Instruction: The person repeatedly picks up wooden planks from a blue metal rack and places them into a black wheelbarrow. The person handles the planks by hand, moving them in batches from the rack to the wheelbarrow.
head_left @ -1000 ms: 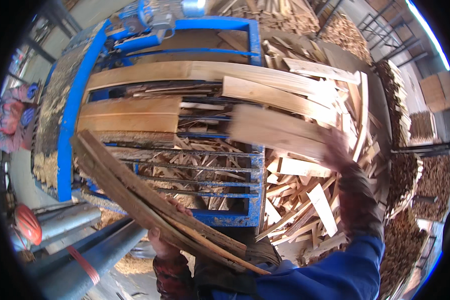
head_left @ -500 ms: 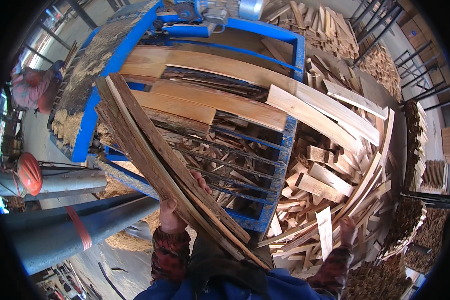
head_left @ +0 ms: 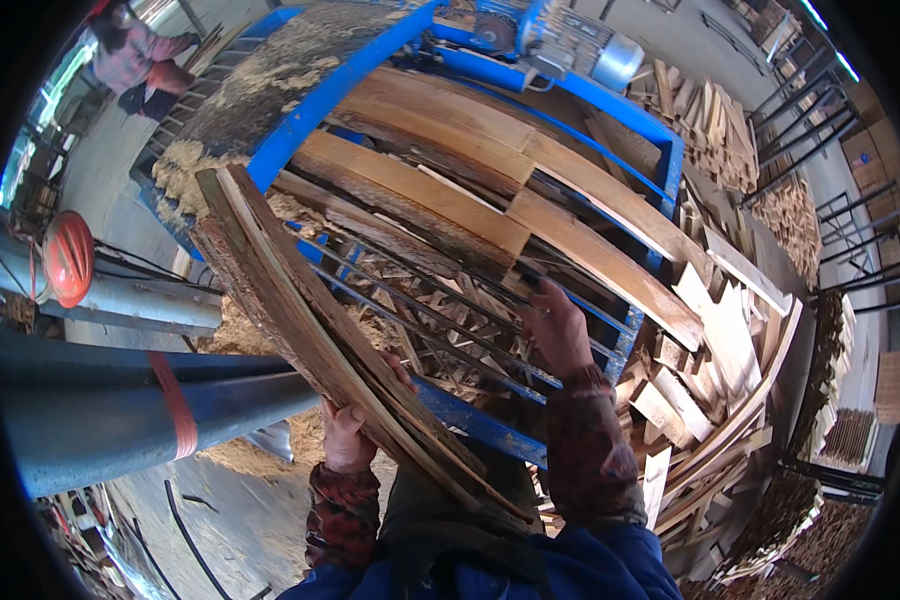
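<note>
Left hand (head_left: 348,437): lower centre – gripping bark-edged wooden strips (head_left: 300,310).
Right hand (head_left: 562,332): centre of frame – near a board (head_left: 606,266); grip cannot be told.

Blue frame (head_left: 485,427), one: is carrying long boards (head_left: 410,195) across its top, some overhanging its right edge, and a motor (head_left: 575,48) sitting at its far side. Grey floor (head_left: 235,530), one: is bearing scrap wood (head_left: 675,405) lying heaped right of the frame, sawdust (head_left: 260,455) lying to its near left, and piled sticks (head_left: 708,140) lying beyond its far right corner.
</note>
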Demonstrator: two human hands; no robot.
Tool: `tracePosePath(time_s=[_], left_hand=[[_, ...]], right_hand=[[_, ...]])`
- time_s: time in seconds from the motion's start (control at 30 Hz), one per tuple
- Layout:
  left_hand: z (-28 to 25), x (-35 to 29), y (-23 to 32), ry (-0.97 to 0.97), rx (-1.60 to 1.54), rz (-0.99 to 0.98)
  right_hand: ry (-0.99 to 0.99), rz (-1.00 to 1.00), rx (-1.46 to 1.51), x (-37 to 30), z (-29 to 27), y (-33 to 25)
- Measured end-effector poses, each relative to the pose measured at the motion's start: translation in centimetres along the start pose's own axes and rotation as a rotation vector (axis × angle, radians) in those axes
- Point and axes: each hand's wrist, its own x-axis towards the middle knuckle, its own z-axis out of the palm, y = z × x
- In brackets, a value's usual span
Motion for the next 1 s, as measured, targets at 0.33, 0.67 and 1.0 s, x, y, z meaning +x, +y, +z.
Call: tracePosePath(time_s=[0.33, 0.67, 1.0], left_hand=[[-3.8, -0.5, 2.7, 0.052, -0.021, -0.049], [-5.7, 0.5, 2.6, 0.025, -0.036, -0.041], [-7.0, 0.4, 2.6, 0.078, -0.015, -0.061]], right_hand=[[0.078, 0.124, 0.24, 5.1, 6.5, -2.1], [-0.396, -0.34, -0.322, 11.9, 5.3, -6.4], [-0.34, -0.064, -0.405, 2.5, -2.2, -6.4]])
